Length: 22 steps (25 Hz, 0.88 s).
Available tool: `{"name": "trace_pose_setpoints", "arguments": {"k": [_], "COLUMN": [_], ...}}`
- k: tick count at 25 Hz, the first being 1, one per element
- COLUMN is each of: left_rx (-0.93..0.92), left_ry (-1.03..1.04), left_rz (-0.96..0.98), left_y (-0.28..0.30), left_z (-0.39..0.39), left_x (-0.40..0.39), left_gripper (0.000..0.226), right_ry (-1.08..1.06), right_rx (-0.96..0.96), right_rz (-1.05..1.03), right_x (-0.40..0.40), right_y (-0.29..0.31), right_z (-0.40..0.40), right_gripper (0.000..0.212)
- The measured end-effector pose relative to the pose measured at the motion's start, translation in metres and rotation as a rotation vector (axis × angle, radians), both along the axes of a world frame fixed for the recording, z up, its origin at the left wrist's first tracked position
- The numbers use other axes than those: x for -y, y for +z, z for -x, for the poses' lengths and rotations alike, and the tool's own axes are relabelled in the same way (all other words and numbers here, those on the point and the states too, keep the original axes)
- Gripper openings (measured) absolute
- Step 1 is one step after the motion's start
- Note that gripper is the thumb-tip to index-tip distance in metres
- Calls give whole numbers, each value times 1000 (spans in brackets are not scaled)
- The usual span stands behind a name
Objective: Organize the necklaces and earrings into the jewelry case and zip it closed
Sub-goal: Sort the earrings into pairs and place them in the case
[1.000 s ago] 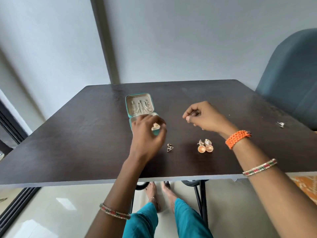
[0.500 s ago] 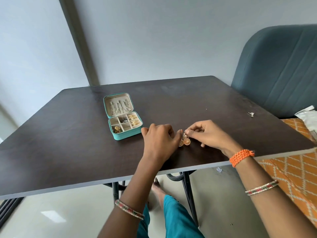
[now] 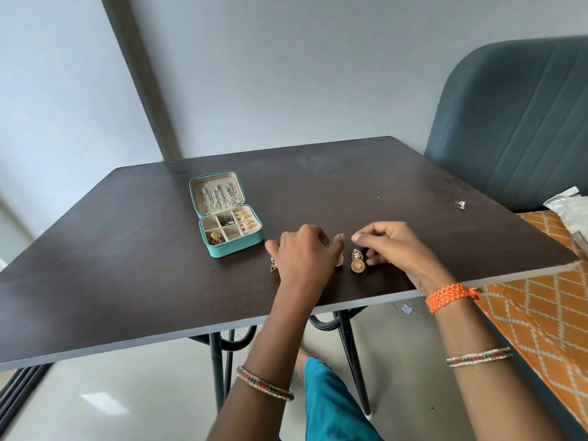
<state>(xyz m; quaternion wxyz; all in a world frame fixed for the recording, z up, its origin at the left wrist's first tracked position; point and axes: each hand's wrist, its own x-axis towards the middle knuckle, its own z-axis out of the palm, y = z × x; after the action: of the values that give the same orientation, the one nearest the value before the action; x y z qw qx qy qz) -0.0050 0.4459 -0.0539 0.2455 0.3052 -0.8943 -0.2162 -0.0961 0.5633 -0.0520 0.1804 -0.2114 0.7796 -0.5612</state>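
Left hand [image 3: 305, 256] perhaps hiding earring [image 3: 339, 260] beside case [image 3: 235, 246]

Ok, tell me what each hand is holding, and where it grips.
Cannot be told: both the left hand and right hand curl over earrings on the table, hiding any grip.

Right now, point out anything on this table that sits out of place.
One small silvery piece lies alone near the table's far right edge, well apart from the open jewelry case and from the earrings near both hands. It could be missed. What it is cannot be told.
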Motion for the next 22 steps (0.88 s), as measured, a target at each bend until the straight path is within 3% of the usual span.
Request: {"name": "trace_pose_setpoints", "arguments": {"k": [4, 11, 15, 19, 22], "left_rx": [47, 7, -127, -533, -587], "left_ry": [-22, -33, -56, -124, -215], "left_rz": [-1, -34, -216, -777, -1002], "left_y": [-1, 2, 4, 25, 44], "left_z": [2, 0, -4, -20, -40], "left_x": [-9, -17, -14, -8, -6], "left_gripper": [22, 16, 16, 17, 16], "right_ry": [-130, -257, -235, -129, -30], "right_rx": [-123, -323, -188, 222, 295], "right_rz": [-215, -358, -58, 321, 420], "right_x": [-12, 0, 1, 6, 17], "right_y": [-2, -12, -13, 15, 32], "right_z": [-10, -13, -18, -32, -47], "right_gripper": [34, 22, 19, 7, 4]}}
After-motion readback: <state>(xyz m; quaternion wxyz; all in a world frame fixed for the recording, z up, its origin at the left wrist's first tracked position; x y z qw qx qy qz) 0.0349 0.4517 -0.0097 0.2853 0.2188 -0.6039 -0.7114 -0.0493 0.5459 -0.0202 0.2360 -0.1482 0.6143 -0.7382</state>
